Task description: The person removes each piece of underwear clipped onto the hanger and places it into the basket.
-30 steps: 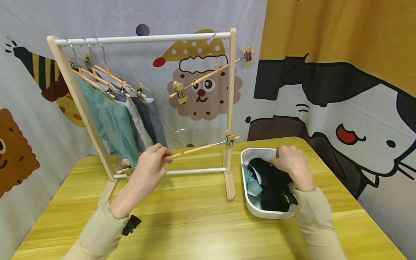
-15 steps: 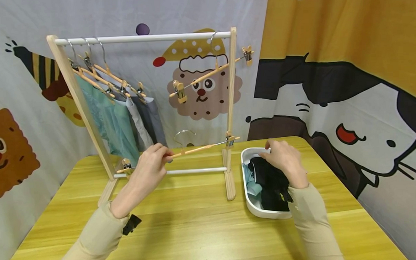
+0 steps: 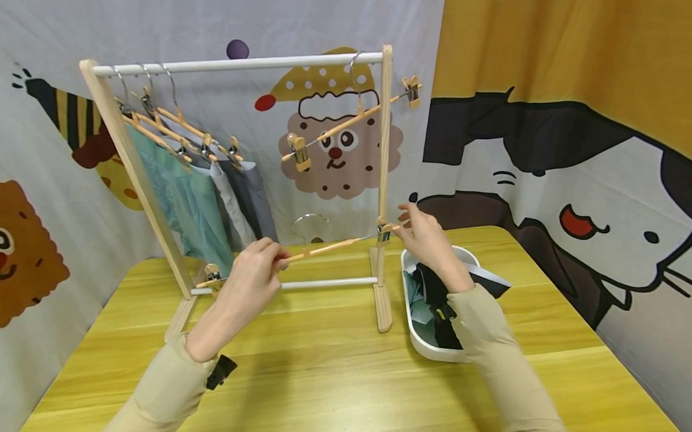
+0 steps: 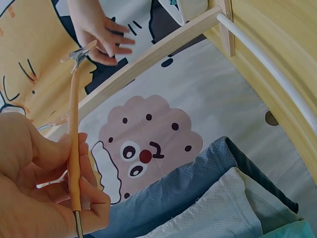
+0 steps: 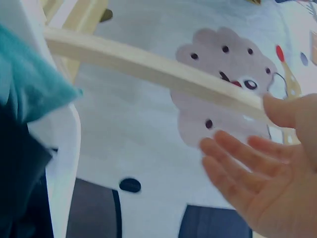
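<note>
so the left hand (image 3: 255,270) pinches the hanger (image 3: 327,248) in front of the rack (image 3: 238,64), stretched left to right, its right clip (image 3: 384,232) just left of the right hand (image 3: 428,242), fingers loose and empty.

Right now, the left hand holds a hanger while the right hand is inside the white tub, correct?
Not quite: the left hand does hold a hanger, but the head view shows the right hand beside its end clip, outside the white tub.
</note>
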The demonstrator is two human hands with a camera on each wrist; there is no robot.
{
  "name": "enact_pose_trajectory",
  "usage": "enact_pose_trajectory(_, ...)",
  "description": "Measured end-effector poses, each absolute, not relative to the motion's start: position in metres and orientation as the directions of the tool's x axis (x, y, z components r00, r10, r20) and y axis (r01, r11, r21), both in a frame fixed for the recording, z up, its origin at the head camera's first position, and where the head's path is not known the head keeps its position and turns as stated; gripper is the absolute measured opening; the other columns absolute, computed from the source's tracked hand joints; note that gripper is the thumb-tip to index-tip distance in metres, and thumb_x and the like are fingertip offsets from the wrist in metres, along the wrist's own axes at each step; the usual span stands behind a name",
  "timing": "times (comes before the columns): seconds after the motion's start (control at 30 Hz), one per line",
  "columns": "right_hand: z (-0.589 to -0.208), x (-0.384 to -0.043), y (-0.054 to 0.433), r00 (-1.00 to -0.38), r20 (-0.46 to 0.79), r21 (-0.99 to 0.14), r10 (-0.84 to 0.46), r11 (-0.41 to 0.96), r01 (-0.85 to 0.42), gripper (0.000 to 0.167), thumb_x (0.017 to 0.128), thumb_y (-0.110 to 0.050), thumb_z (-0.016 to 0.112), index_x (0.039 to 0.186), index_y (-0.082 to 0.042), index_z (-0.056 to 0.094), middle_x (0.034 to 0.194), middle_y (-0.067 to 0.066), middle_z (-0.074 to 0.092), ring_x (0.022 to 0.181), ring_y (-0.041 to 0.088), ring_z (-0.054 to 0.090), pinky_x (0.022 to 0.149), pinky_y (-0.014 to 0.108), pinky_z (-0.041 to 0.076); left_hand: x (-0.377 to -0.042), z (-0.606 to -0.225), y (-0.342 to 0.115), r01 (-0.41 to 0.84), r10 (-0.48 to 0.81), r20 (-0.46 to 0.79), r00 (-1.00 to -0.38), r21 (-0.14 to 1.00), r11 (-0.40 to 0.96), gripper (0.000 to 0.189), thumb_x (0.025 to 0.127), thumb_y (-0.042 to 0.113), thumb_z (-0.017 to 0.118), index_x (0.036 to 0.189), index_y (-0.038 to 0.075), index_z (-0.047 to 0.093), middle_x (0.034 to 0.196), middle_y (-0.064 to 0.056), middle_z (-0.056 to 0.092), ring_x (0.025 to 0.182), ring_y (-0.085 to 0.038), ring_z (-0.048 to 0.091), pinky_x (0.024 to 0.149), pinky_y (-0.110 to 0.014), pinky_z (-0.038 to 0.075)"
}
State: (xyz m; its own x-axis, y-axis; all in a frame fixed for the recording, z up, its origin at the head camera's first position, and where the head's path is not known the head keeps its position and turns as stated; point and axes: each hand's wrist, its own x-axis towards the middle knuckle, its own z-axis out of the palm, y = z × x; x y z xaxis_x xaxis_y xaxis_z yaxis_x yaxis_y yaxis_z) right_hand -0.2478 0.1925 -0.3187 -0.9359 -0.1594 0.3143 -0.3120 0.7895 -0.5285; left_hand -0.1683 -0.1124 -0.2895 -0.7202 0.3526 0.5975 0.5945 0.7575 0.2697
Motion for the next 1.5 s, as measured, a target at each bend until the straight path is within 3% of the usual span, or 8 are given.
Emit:
enact_pose_trajectory(0.3, -0.325, -0.271, 0.171, -0.924, 0.365, -0.687, -0.115, 0.637, -0.35, 0.052, 0.098, -0.015, 0.051, 0.144, 0.0, 0.032, 0.129, 0.023, 0.055, 0.116, 0.035, 0.058, 0.093, 0.044, 0.051, -0.168, -0.288, -0.112, 0.581, 0.338, 0.589, -0.734, 0.286, 0.762, 0.007, 0.087, -0.003, 0.061, 0.085, -0.005, 0.068, 0.08, -0.016, 0.063, 0.071, -0.027, 0.059, 0.062, -0.036, 0.051)
enact_pose_trajectory(0.53, -0.329, -0.28, 0.162, -0.893, 0.443, -0.652, -0.075, 0.658, -0.378, 0.038, 0.097, -0.011, 0.052, 0.133, 0.002, 0.047, 0.115, 0.023, 0.06, 0.106, 0.037, 0.063, 0.088, 0.043, 0.054, -0.167, -0.286, -0.111, 0.577, 0.326, 0.6, -0.731, 0.289, 0.763, 0.008, 0.087, -0.004, 0.06, 0.084, -0.005, 0.067, 0.08, -0.015, 0.063, 0.071, -0.028, 0.059, 0.062, -0.036, 0.051)
enact_pose_trajectory(0.77, -0.33, -0.28, 0.157, -0.869, 0.493, -0.595, -0.046, 0.711, -0.375, 0.033, 0.095, 0.005, 0.045, 0.128, 0.005, 0.051, 0.117, 0.025, 0.058, 0.106, 0.039, 0.061, 0.086, 0.045, 0.054, -0.164, -0.272, -0.106, 0.555, 0.285, 0.633, -0.72, 0.278, 0.784, 0.011, 0.089, -0.004, 0.058, 0.085, -0.006, 0.068, 0.079, -0.016, 0.061, 0.072, -0.029, 0.057, 0.066, -0.039, 0.051)
enact_pose_trajectory(1.03, -0.329, -0.28, 0.157, -0.878, 0.475, -0.592, -0.053, 0.719, -0.364, 0.032, 0.095, -0.013, 0.055, 0.122, 0.005, 0.052, 0.109, 0.022, 0.06, 0.098, 0.035, 0.064, 0.077, 0.043, 0.056, -0.165, -0.25, -0.098, 0.512, 0.245, 0.71, -0.66, 0.187, 0.838, 0.012, 0.088, -0.003, 0.057, 0.084, -0.008, 0.067, 0.078, -0.019, 0.06, 0.071, -0.033, 0.054, 0.065, -0.04, 0.049)
enact_pose_trajectory(1.27, -0.329, -0.281, 0.158, -0.886, 0.461, -0.607, -0.049, 0.711, -0.356, 0.03, 0.096, -0.012, 0.055, 0.12, 0.005, 0.053, 0.107, 0.023, 0.06, 0.098, 0.036, 0.064, 0.078, 0.043, 0.056, -0.169, -0.228, -0.087, 0.435, 0.237, 0.739, -0.63, 0.084, 0.897, 0.011, 0.084, -0.007, 0.056, 0.084, -0.01, 0.066, 0.08, -0.023, 0.061, 0.073, -0.037, 0.054, 0.064, -0.043, 0.05)
enact_pose_trajectory(1.5, -0.328, -0.28, 0.157, -0.892, 0.449, -0.618, -0.051, 0.703, -0.351, 0.031, 0.096, -0.012, 0.054, 0.121, 0.005, 0.052, 0.108, 0.023, 0.059, 0.099, 0.036, 0.064, 0.078, 0.044, 0.056, -0.175, -0.208, -0.072, 0.319, 0.231, 0.706, -0.67, -0.007, 0.948, 0.018, 0.072, -0.011, 0.05, 0.084, -0.01, 0.063, 0.087, -0.024, 0.061, 0.076, -0.038, 0.055, 0.058, -0.044, 0.05)
